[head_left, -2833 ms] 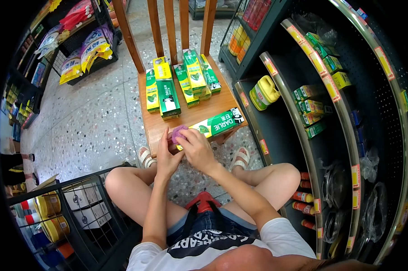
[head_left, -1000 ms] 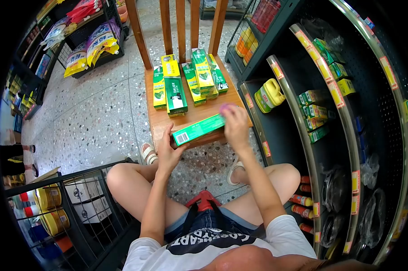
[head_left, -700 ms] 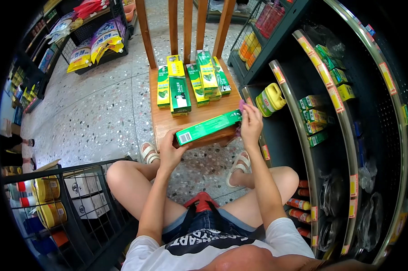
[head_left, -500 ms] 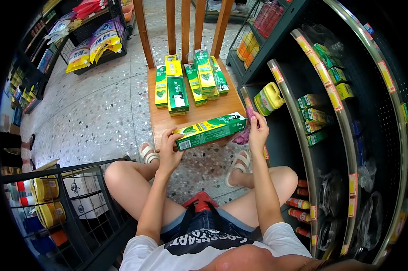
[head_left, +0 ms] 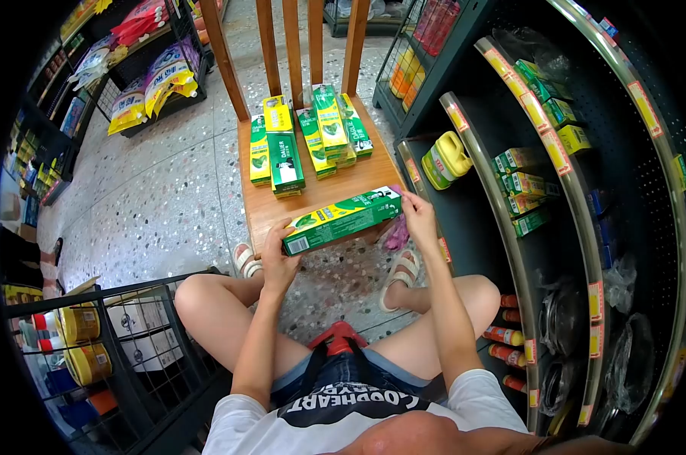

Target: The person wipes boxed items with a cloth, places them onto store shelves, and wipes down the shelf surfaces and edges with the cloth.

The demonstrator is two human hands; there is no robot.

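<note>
A long green and yellow toothpaste box (head_left: 343,220) is held level just over the front edge of a wooden chair seat (head_left: 271,216). My left hand (head_left: 281,258) is closed around its left end. At the box's right end is my right hand (head_left: 419,216), its fingers pinched together on a purple cloth (head_left: 398,233). Most of that cloth hangs below the box, and a small bit shows at the box's end. More toothpaste boxes (head_left: 285,161) lie in two groups farther back on the seat, some stacked on others (head_left: 329,121).
Dark shelves (head_left: 502,250) rise close on the right, with a yellow jug (head_left: 446,161), more small boxes (head_left: 529,184) and bottles. A wire rack (head_left: 146,349) with yellow tubs stands at lower left. Bagged goods (head_left: 168,80) sit at upper left. Another person's leg (head_left: 48,265) is at far left.
My right hand and the purple cloth have come in against the box's right end, from slightly apart. The view has shifted, so the chair appears a little farther left.
</note>
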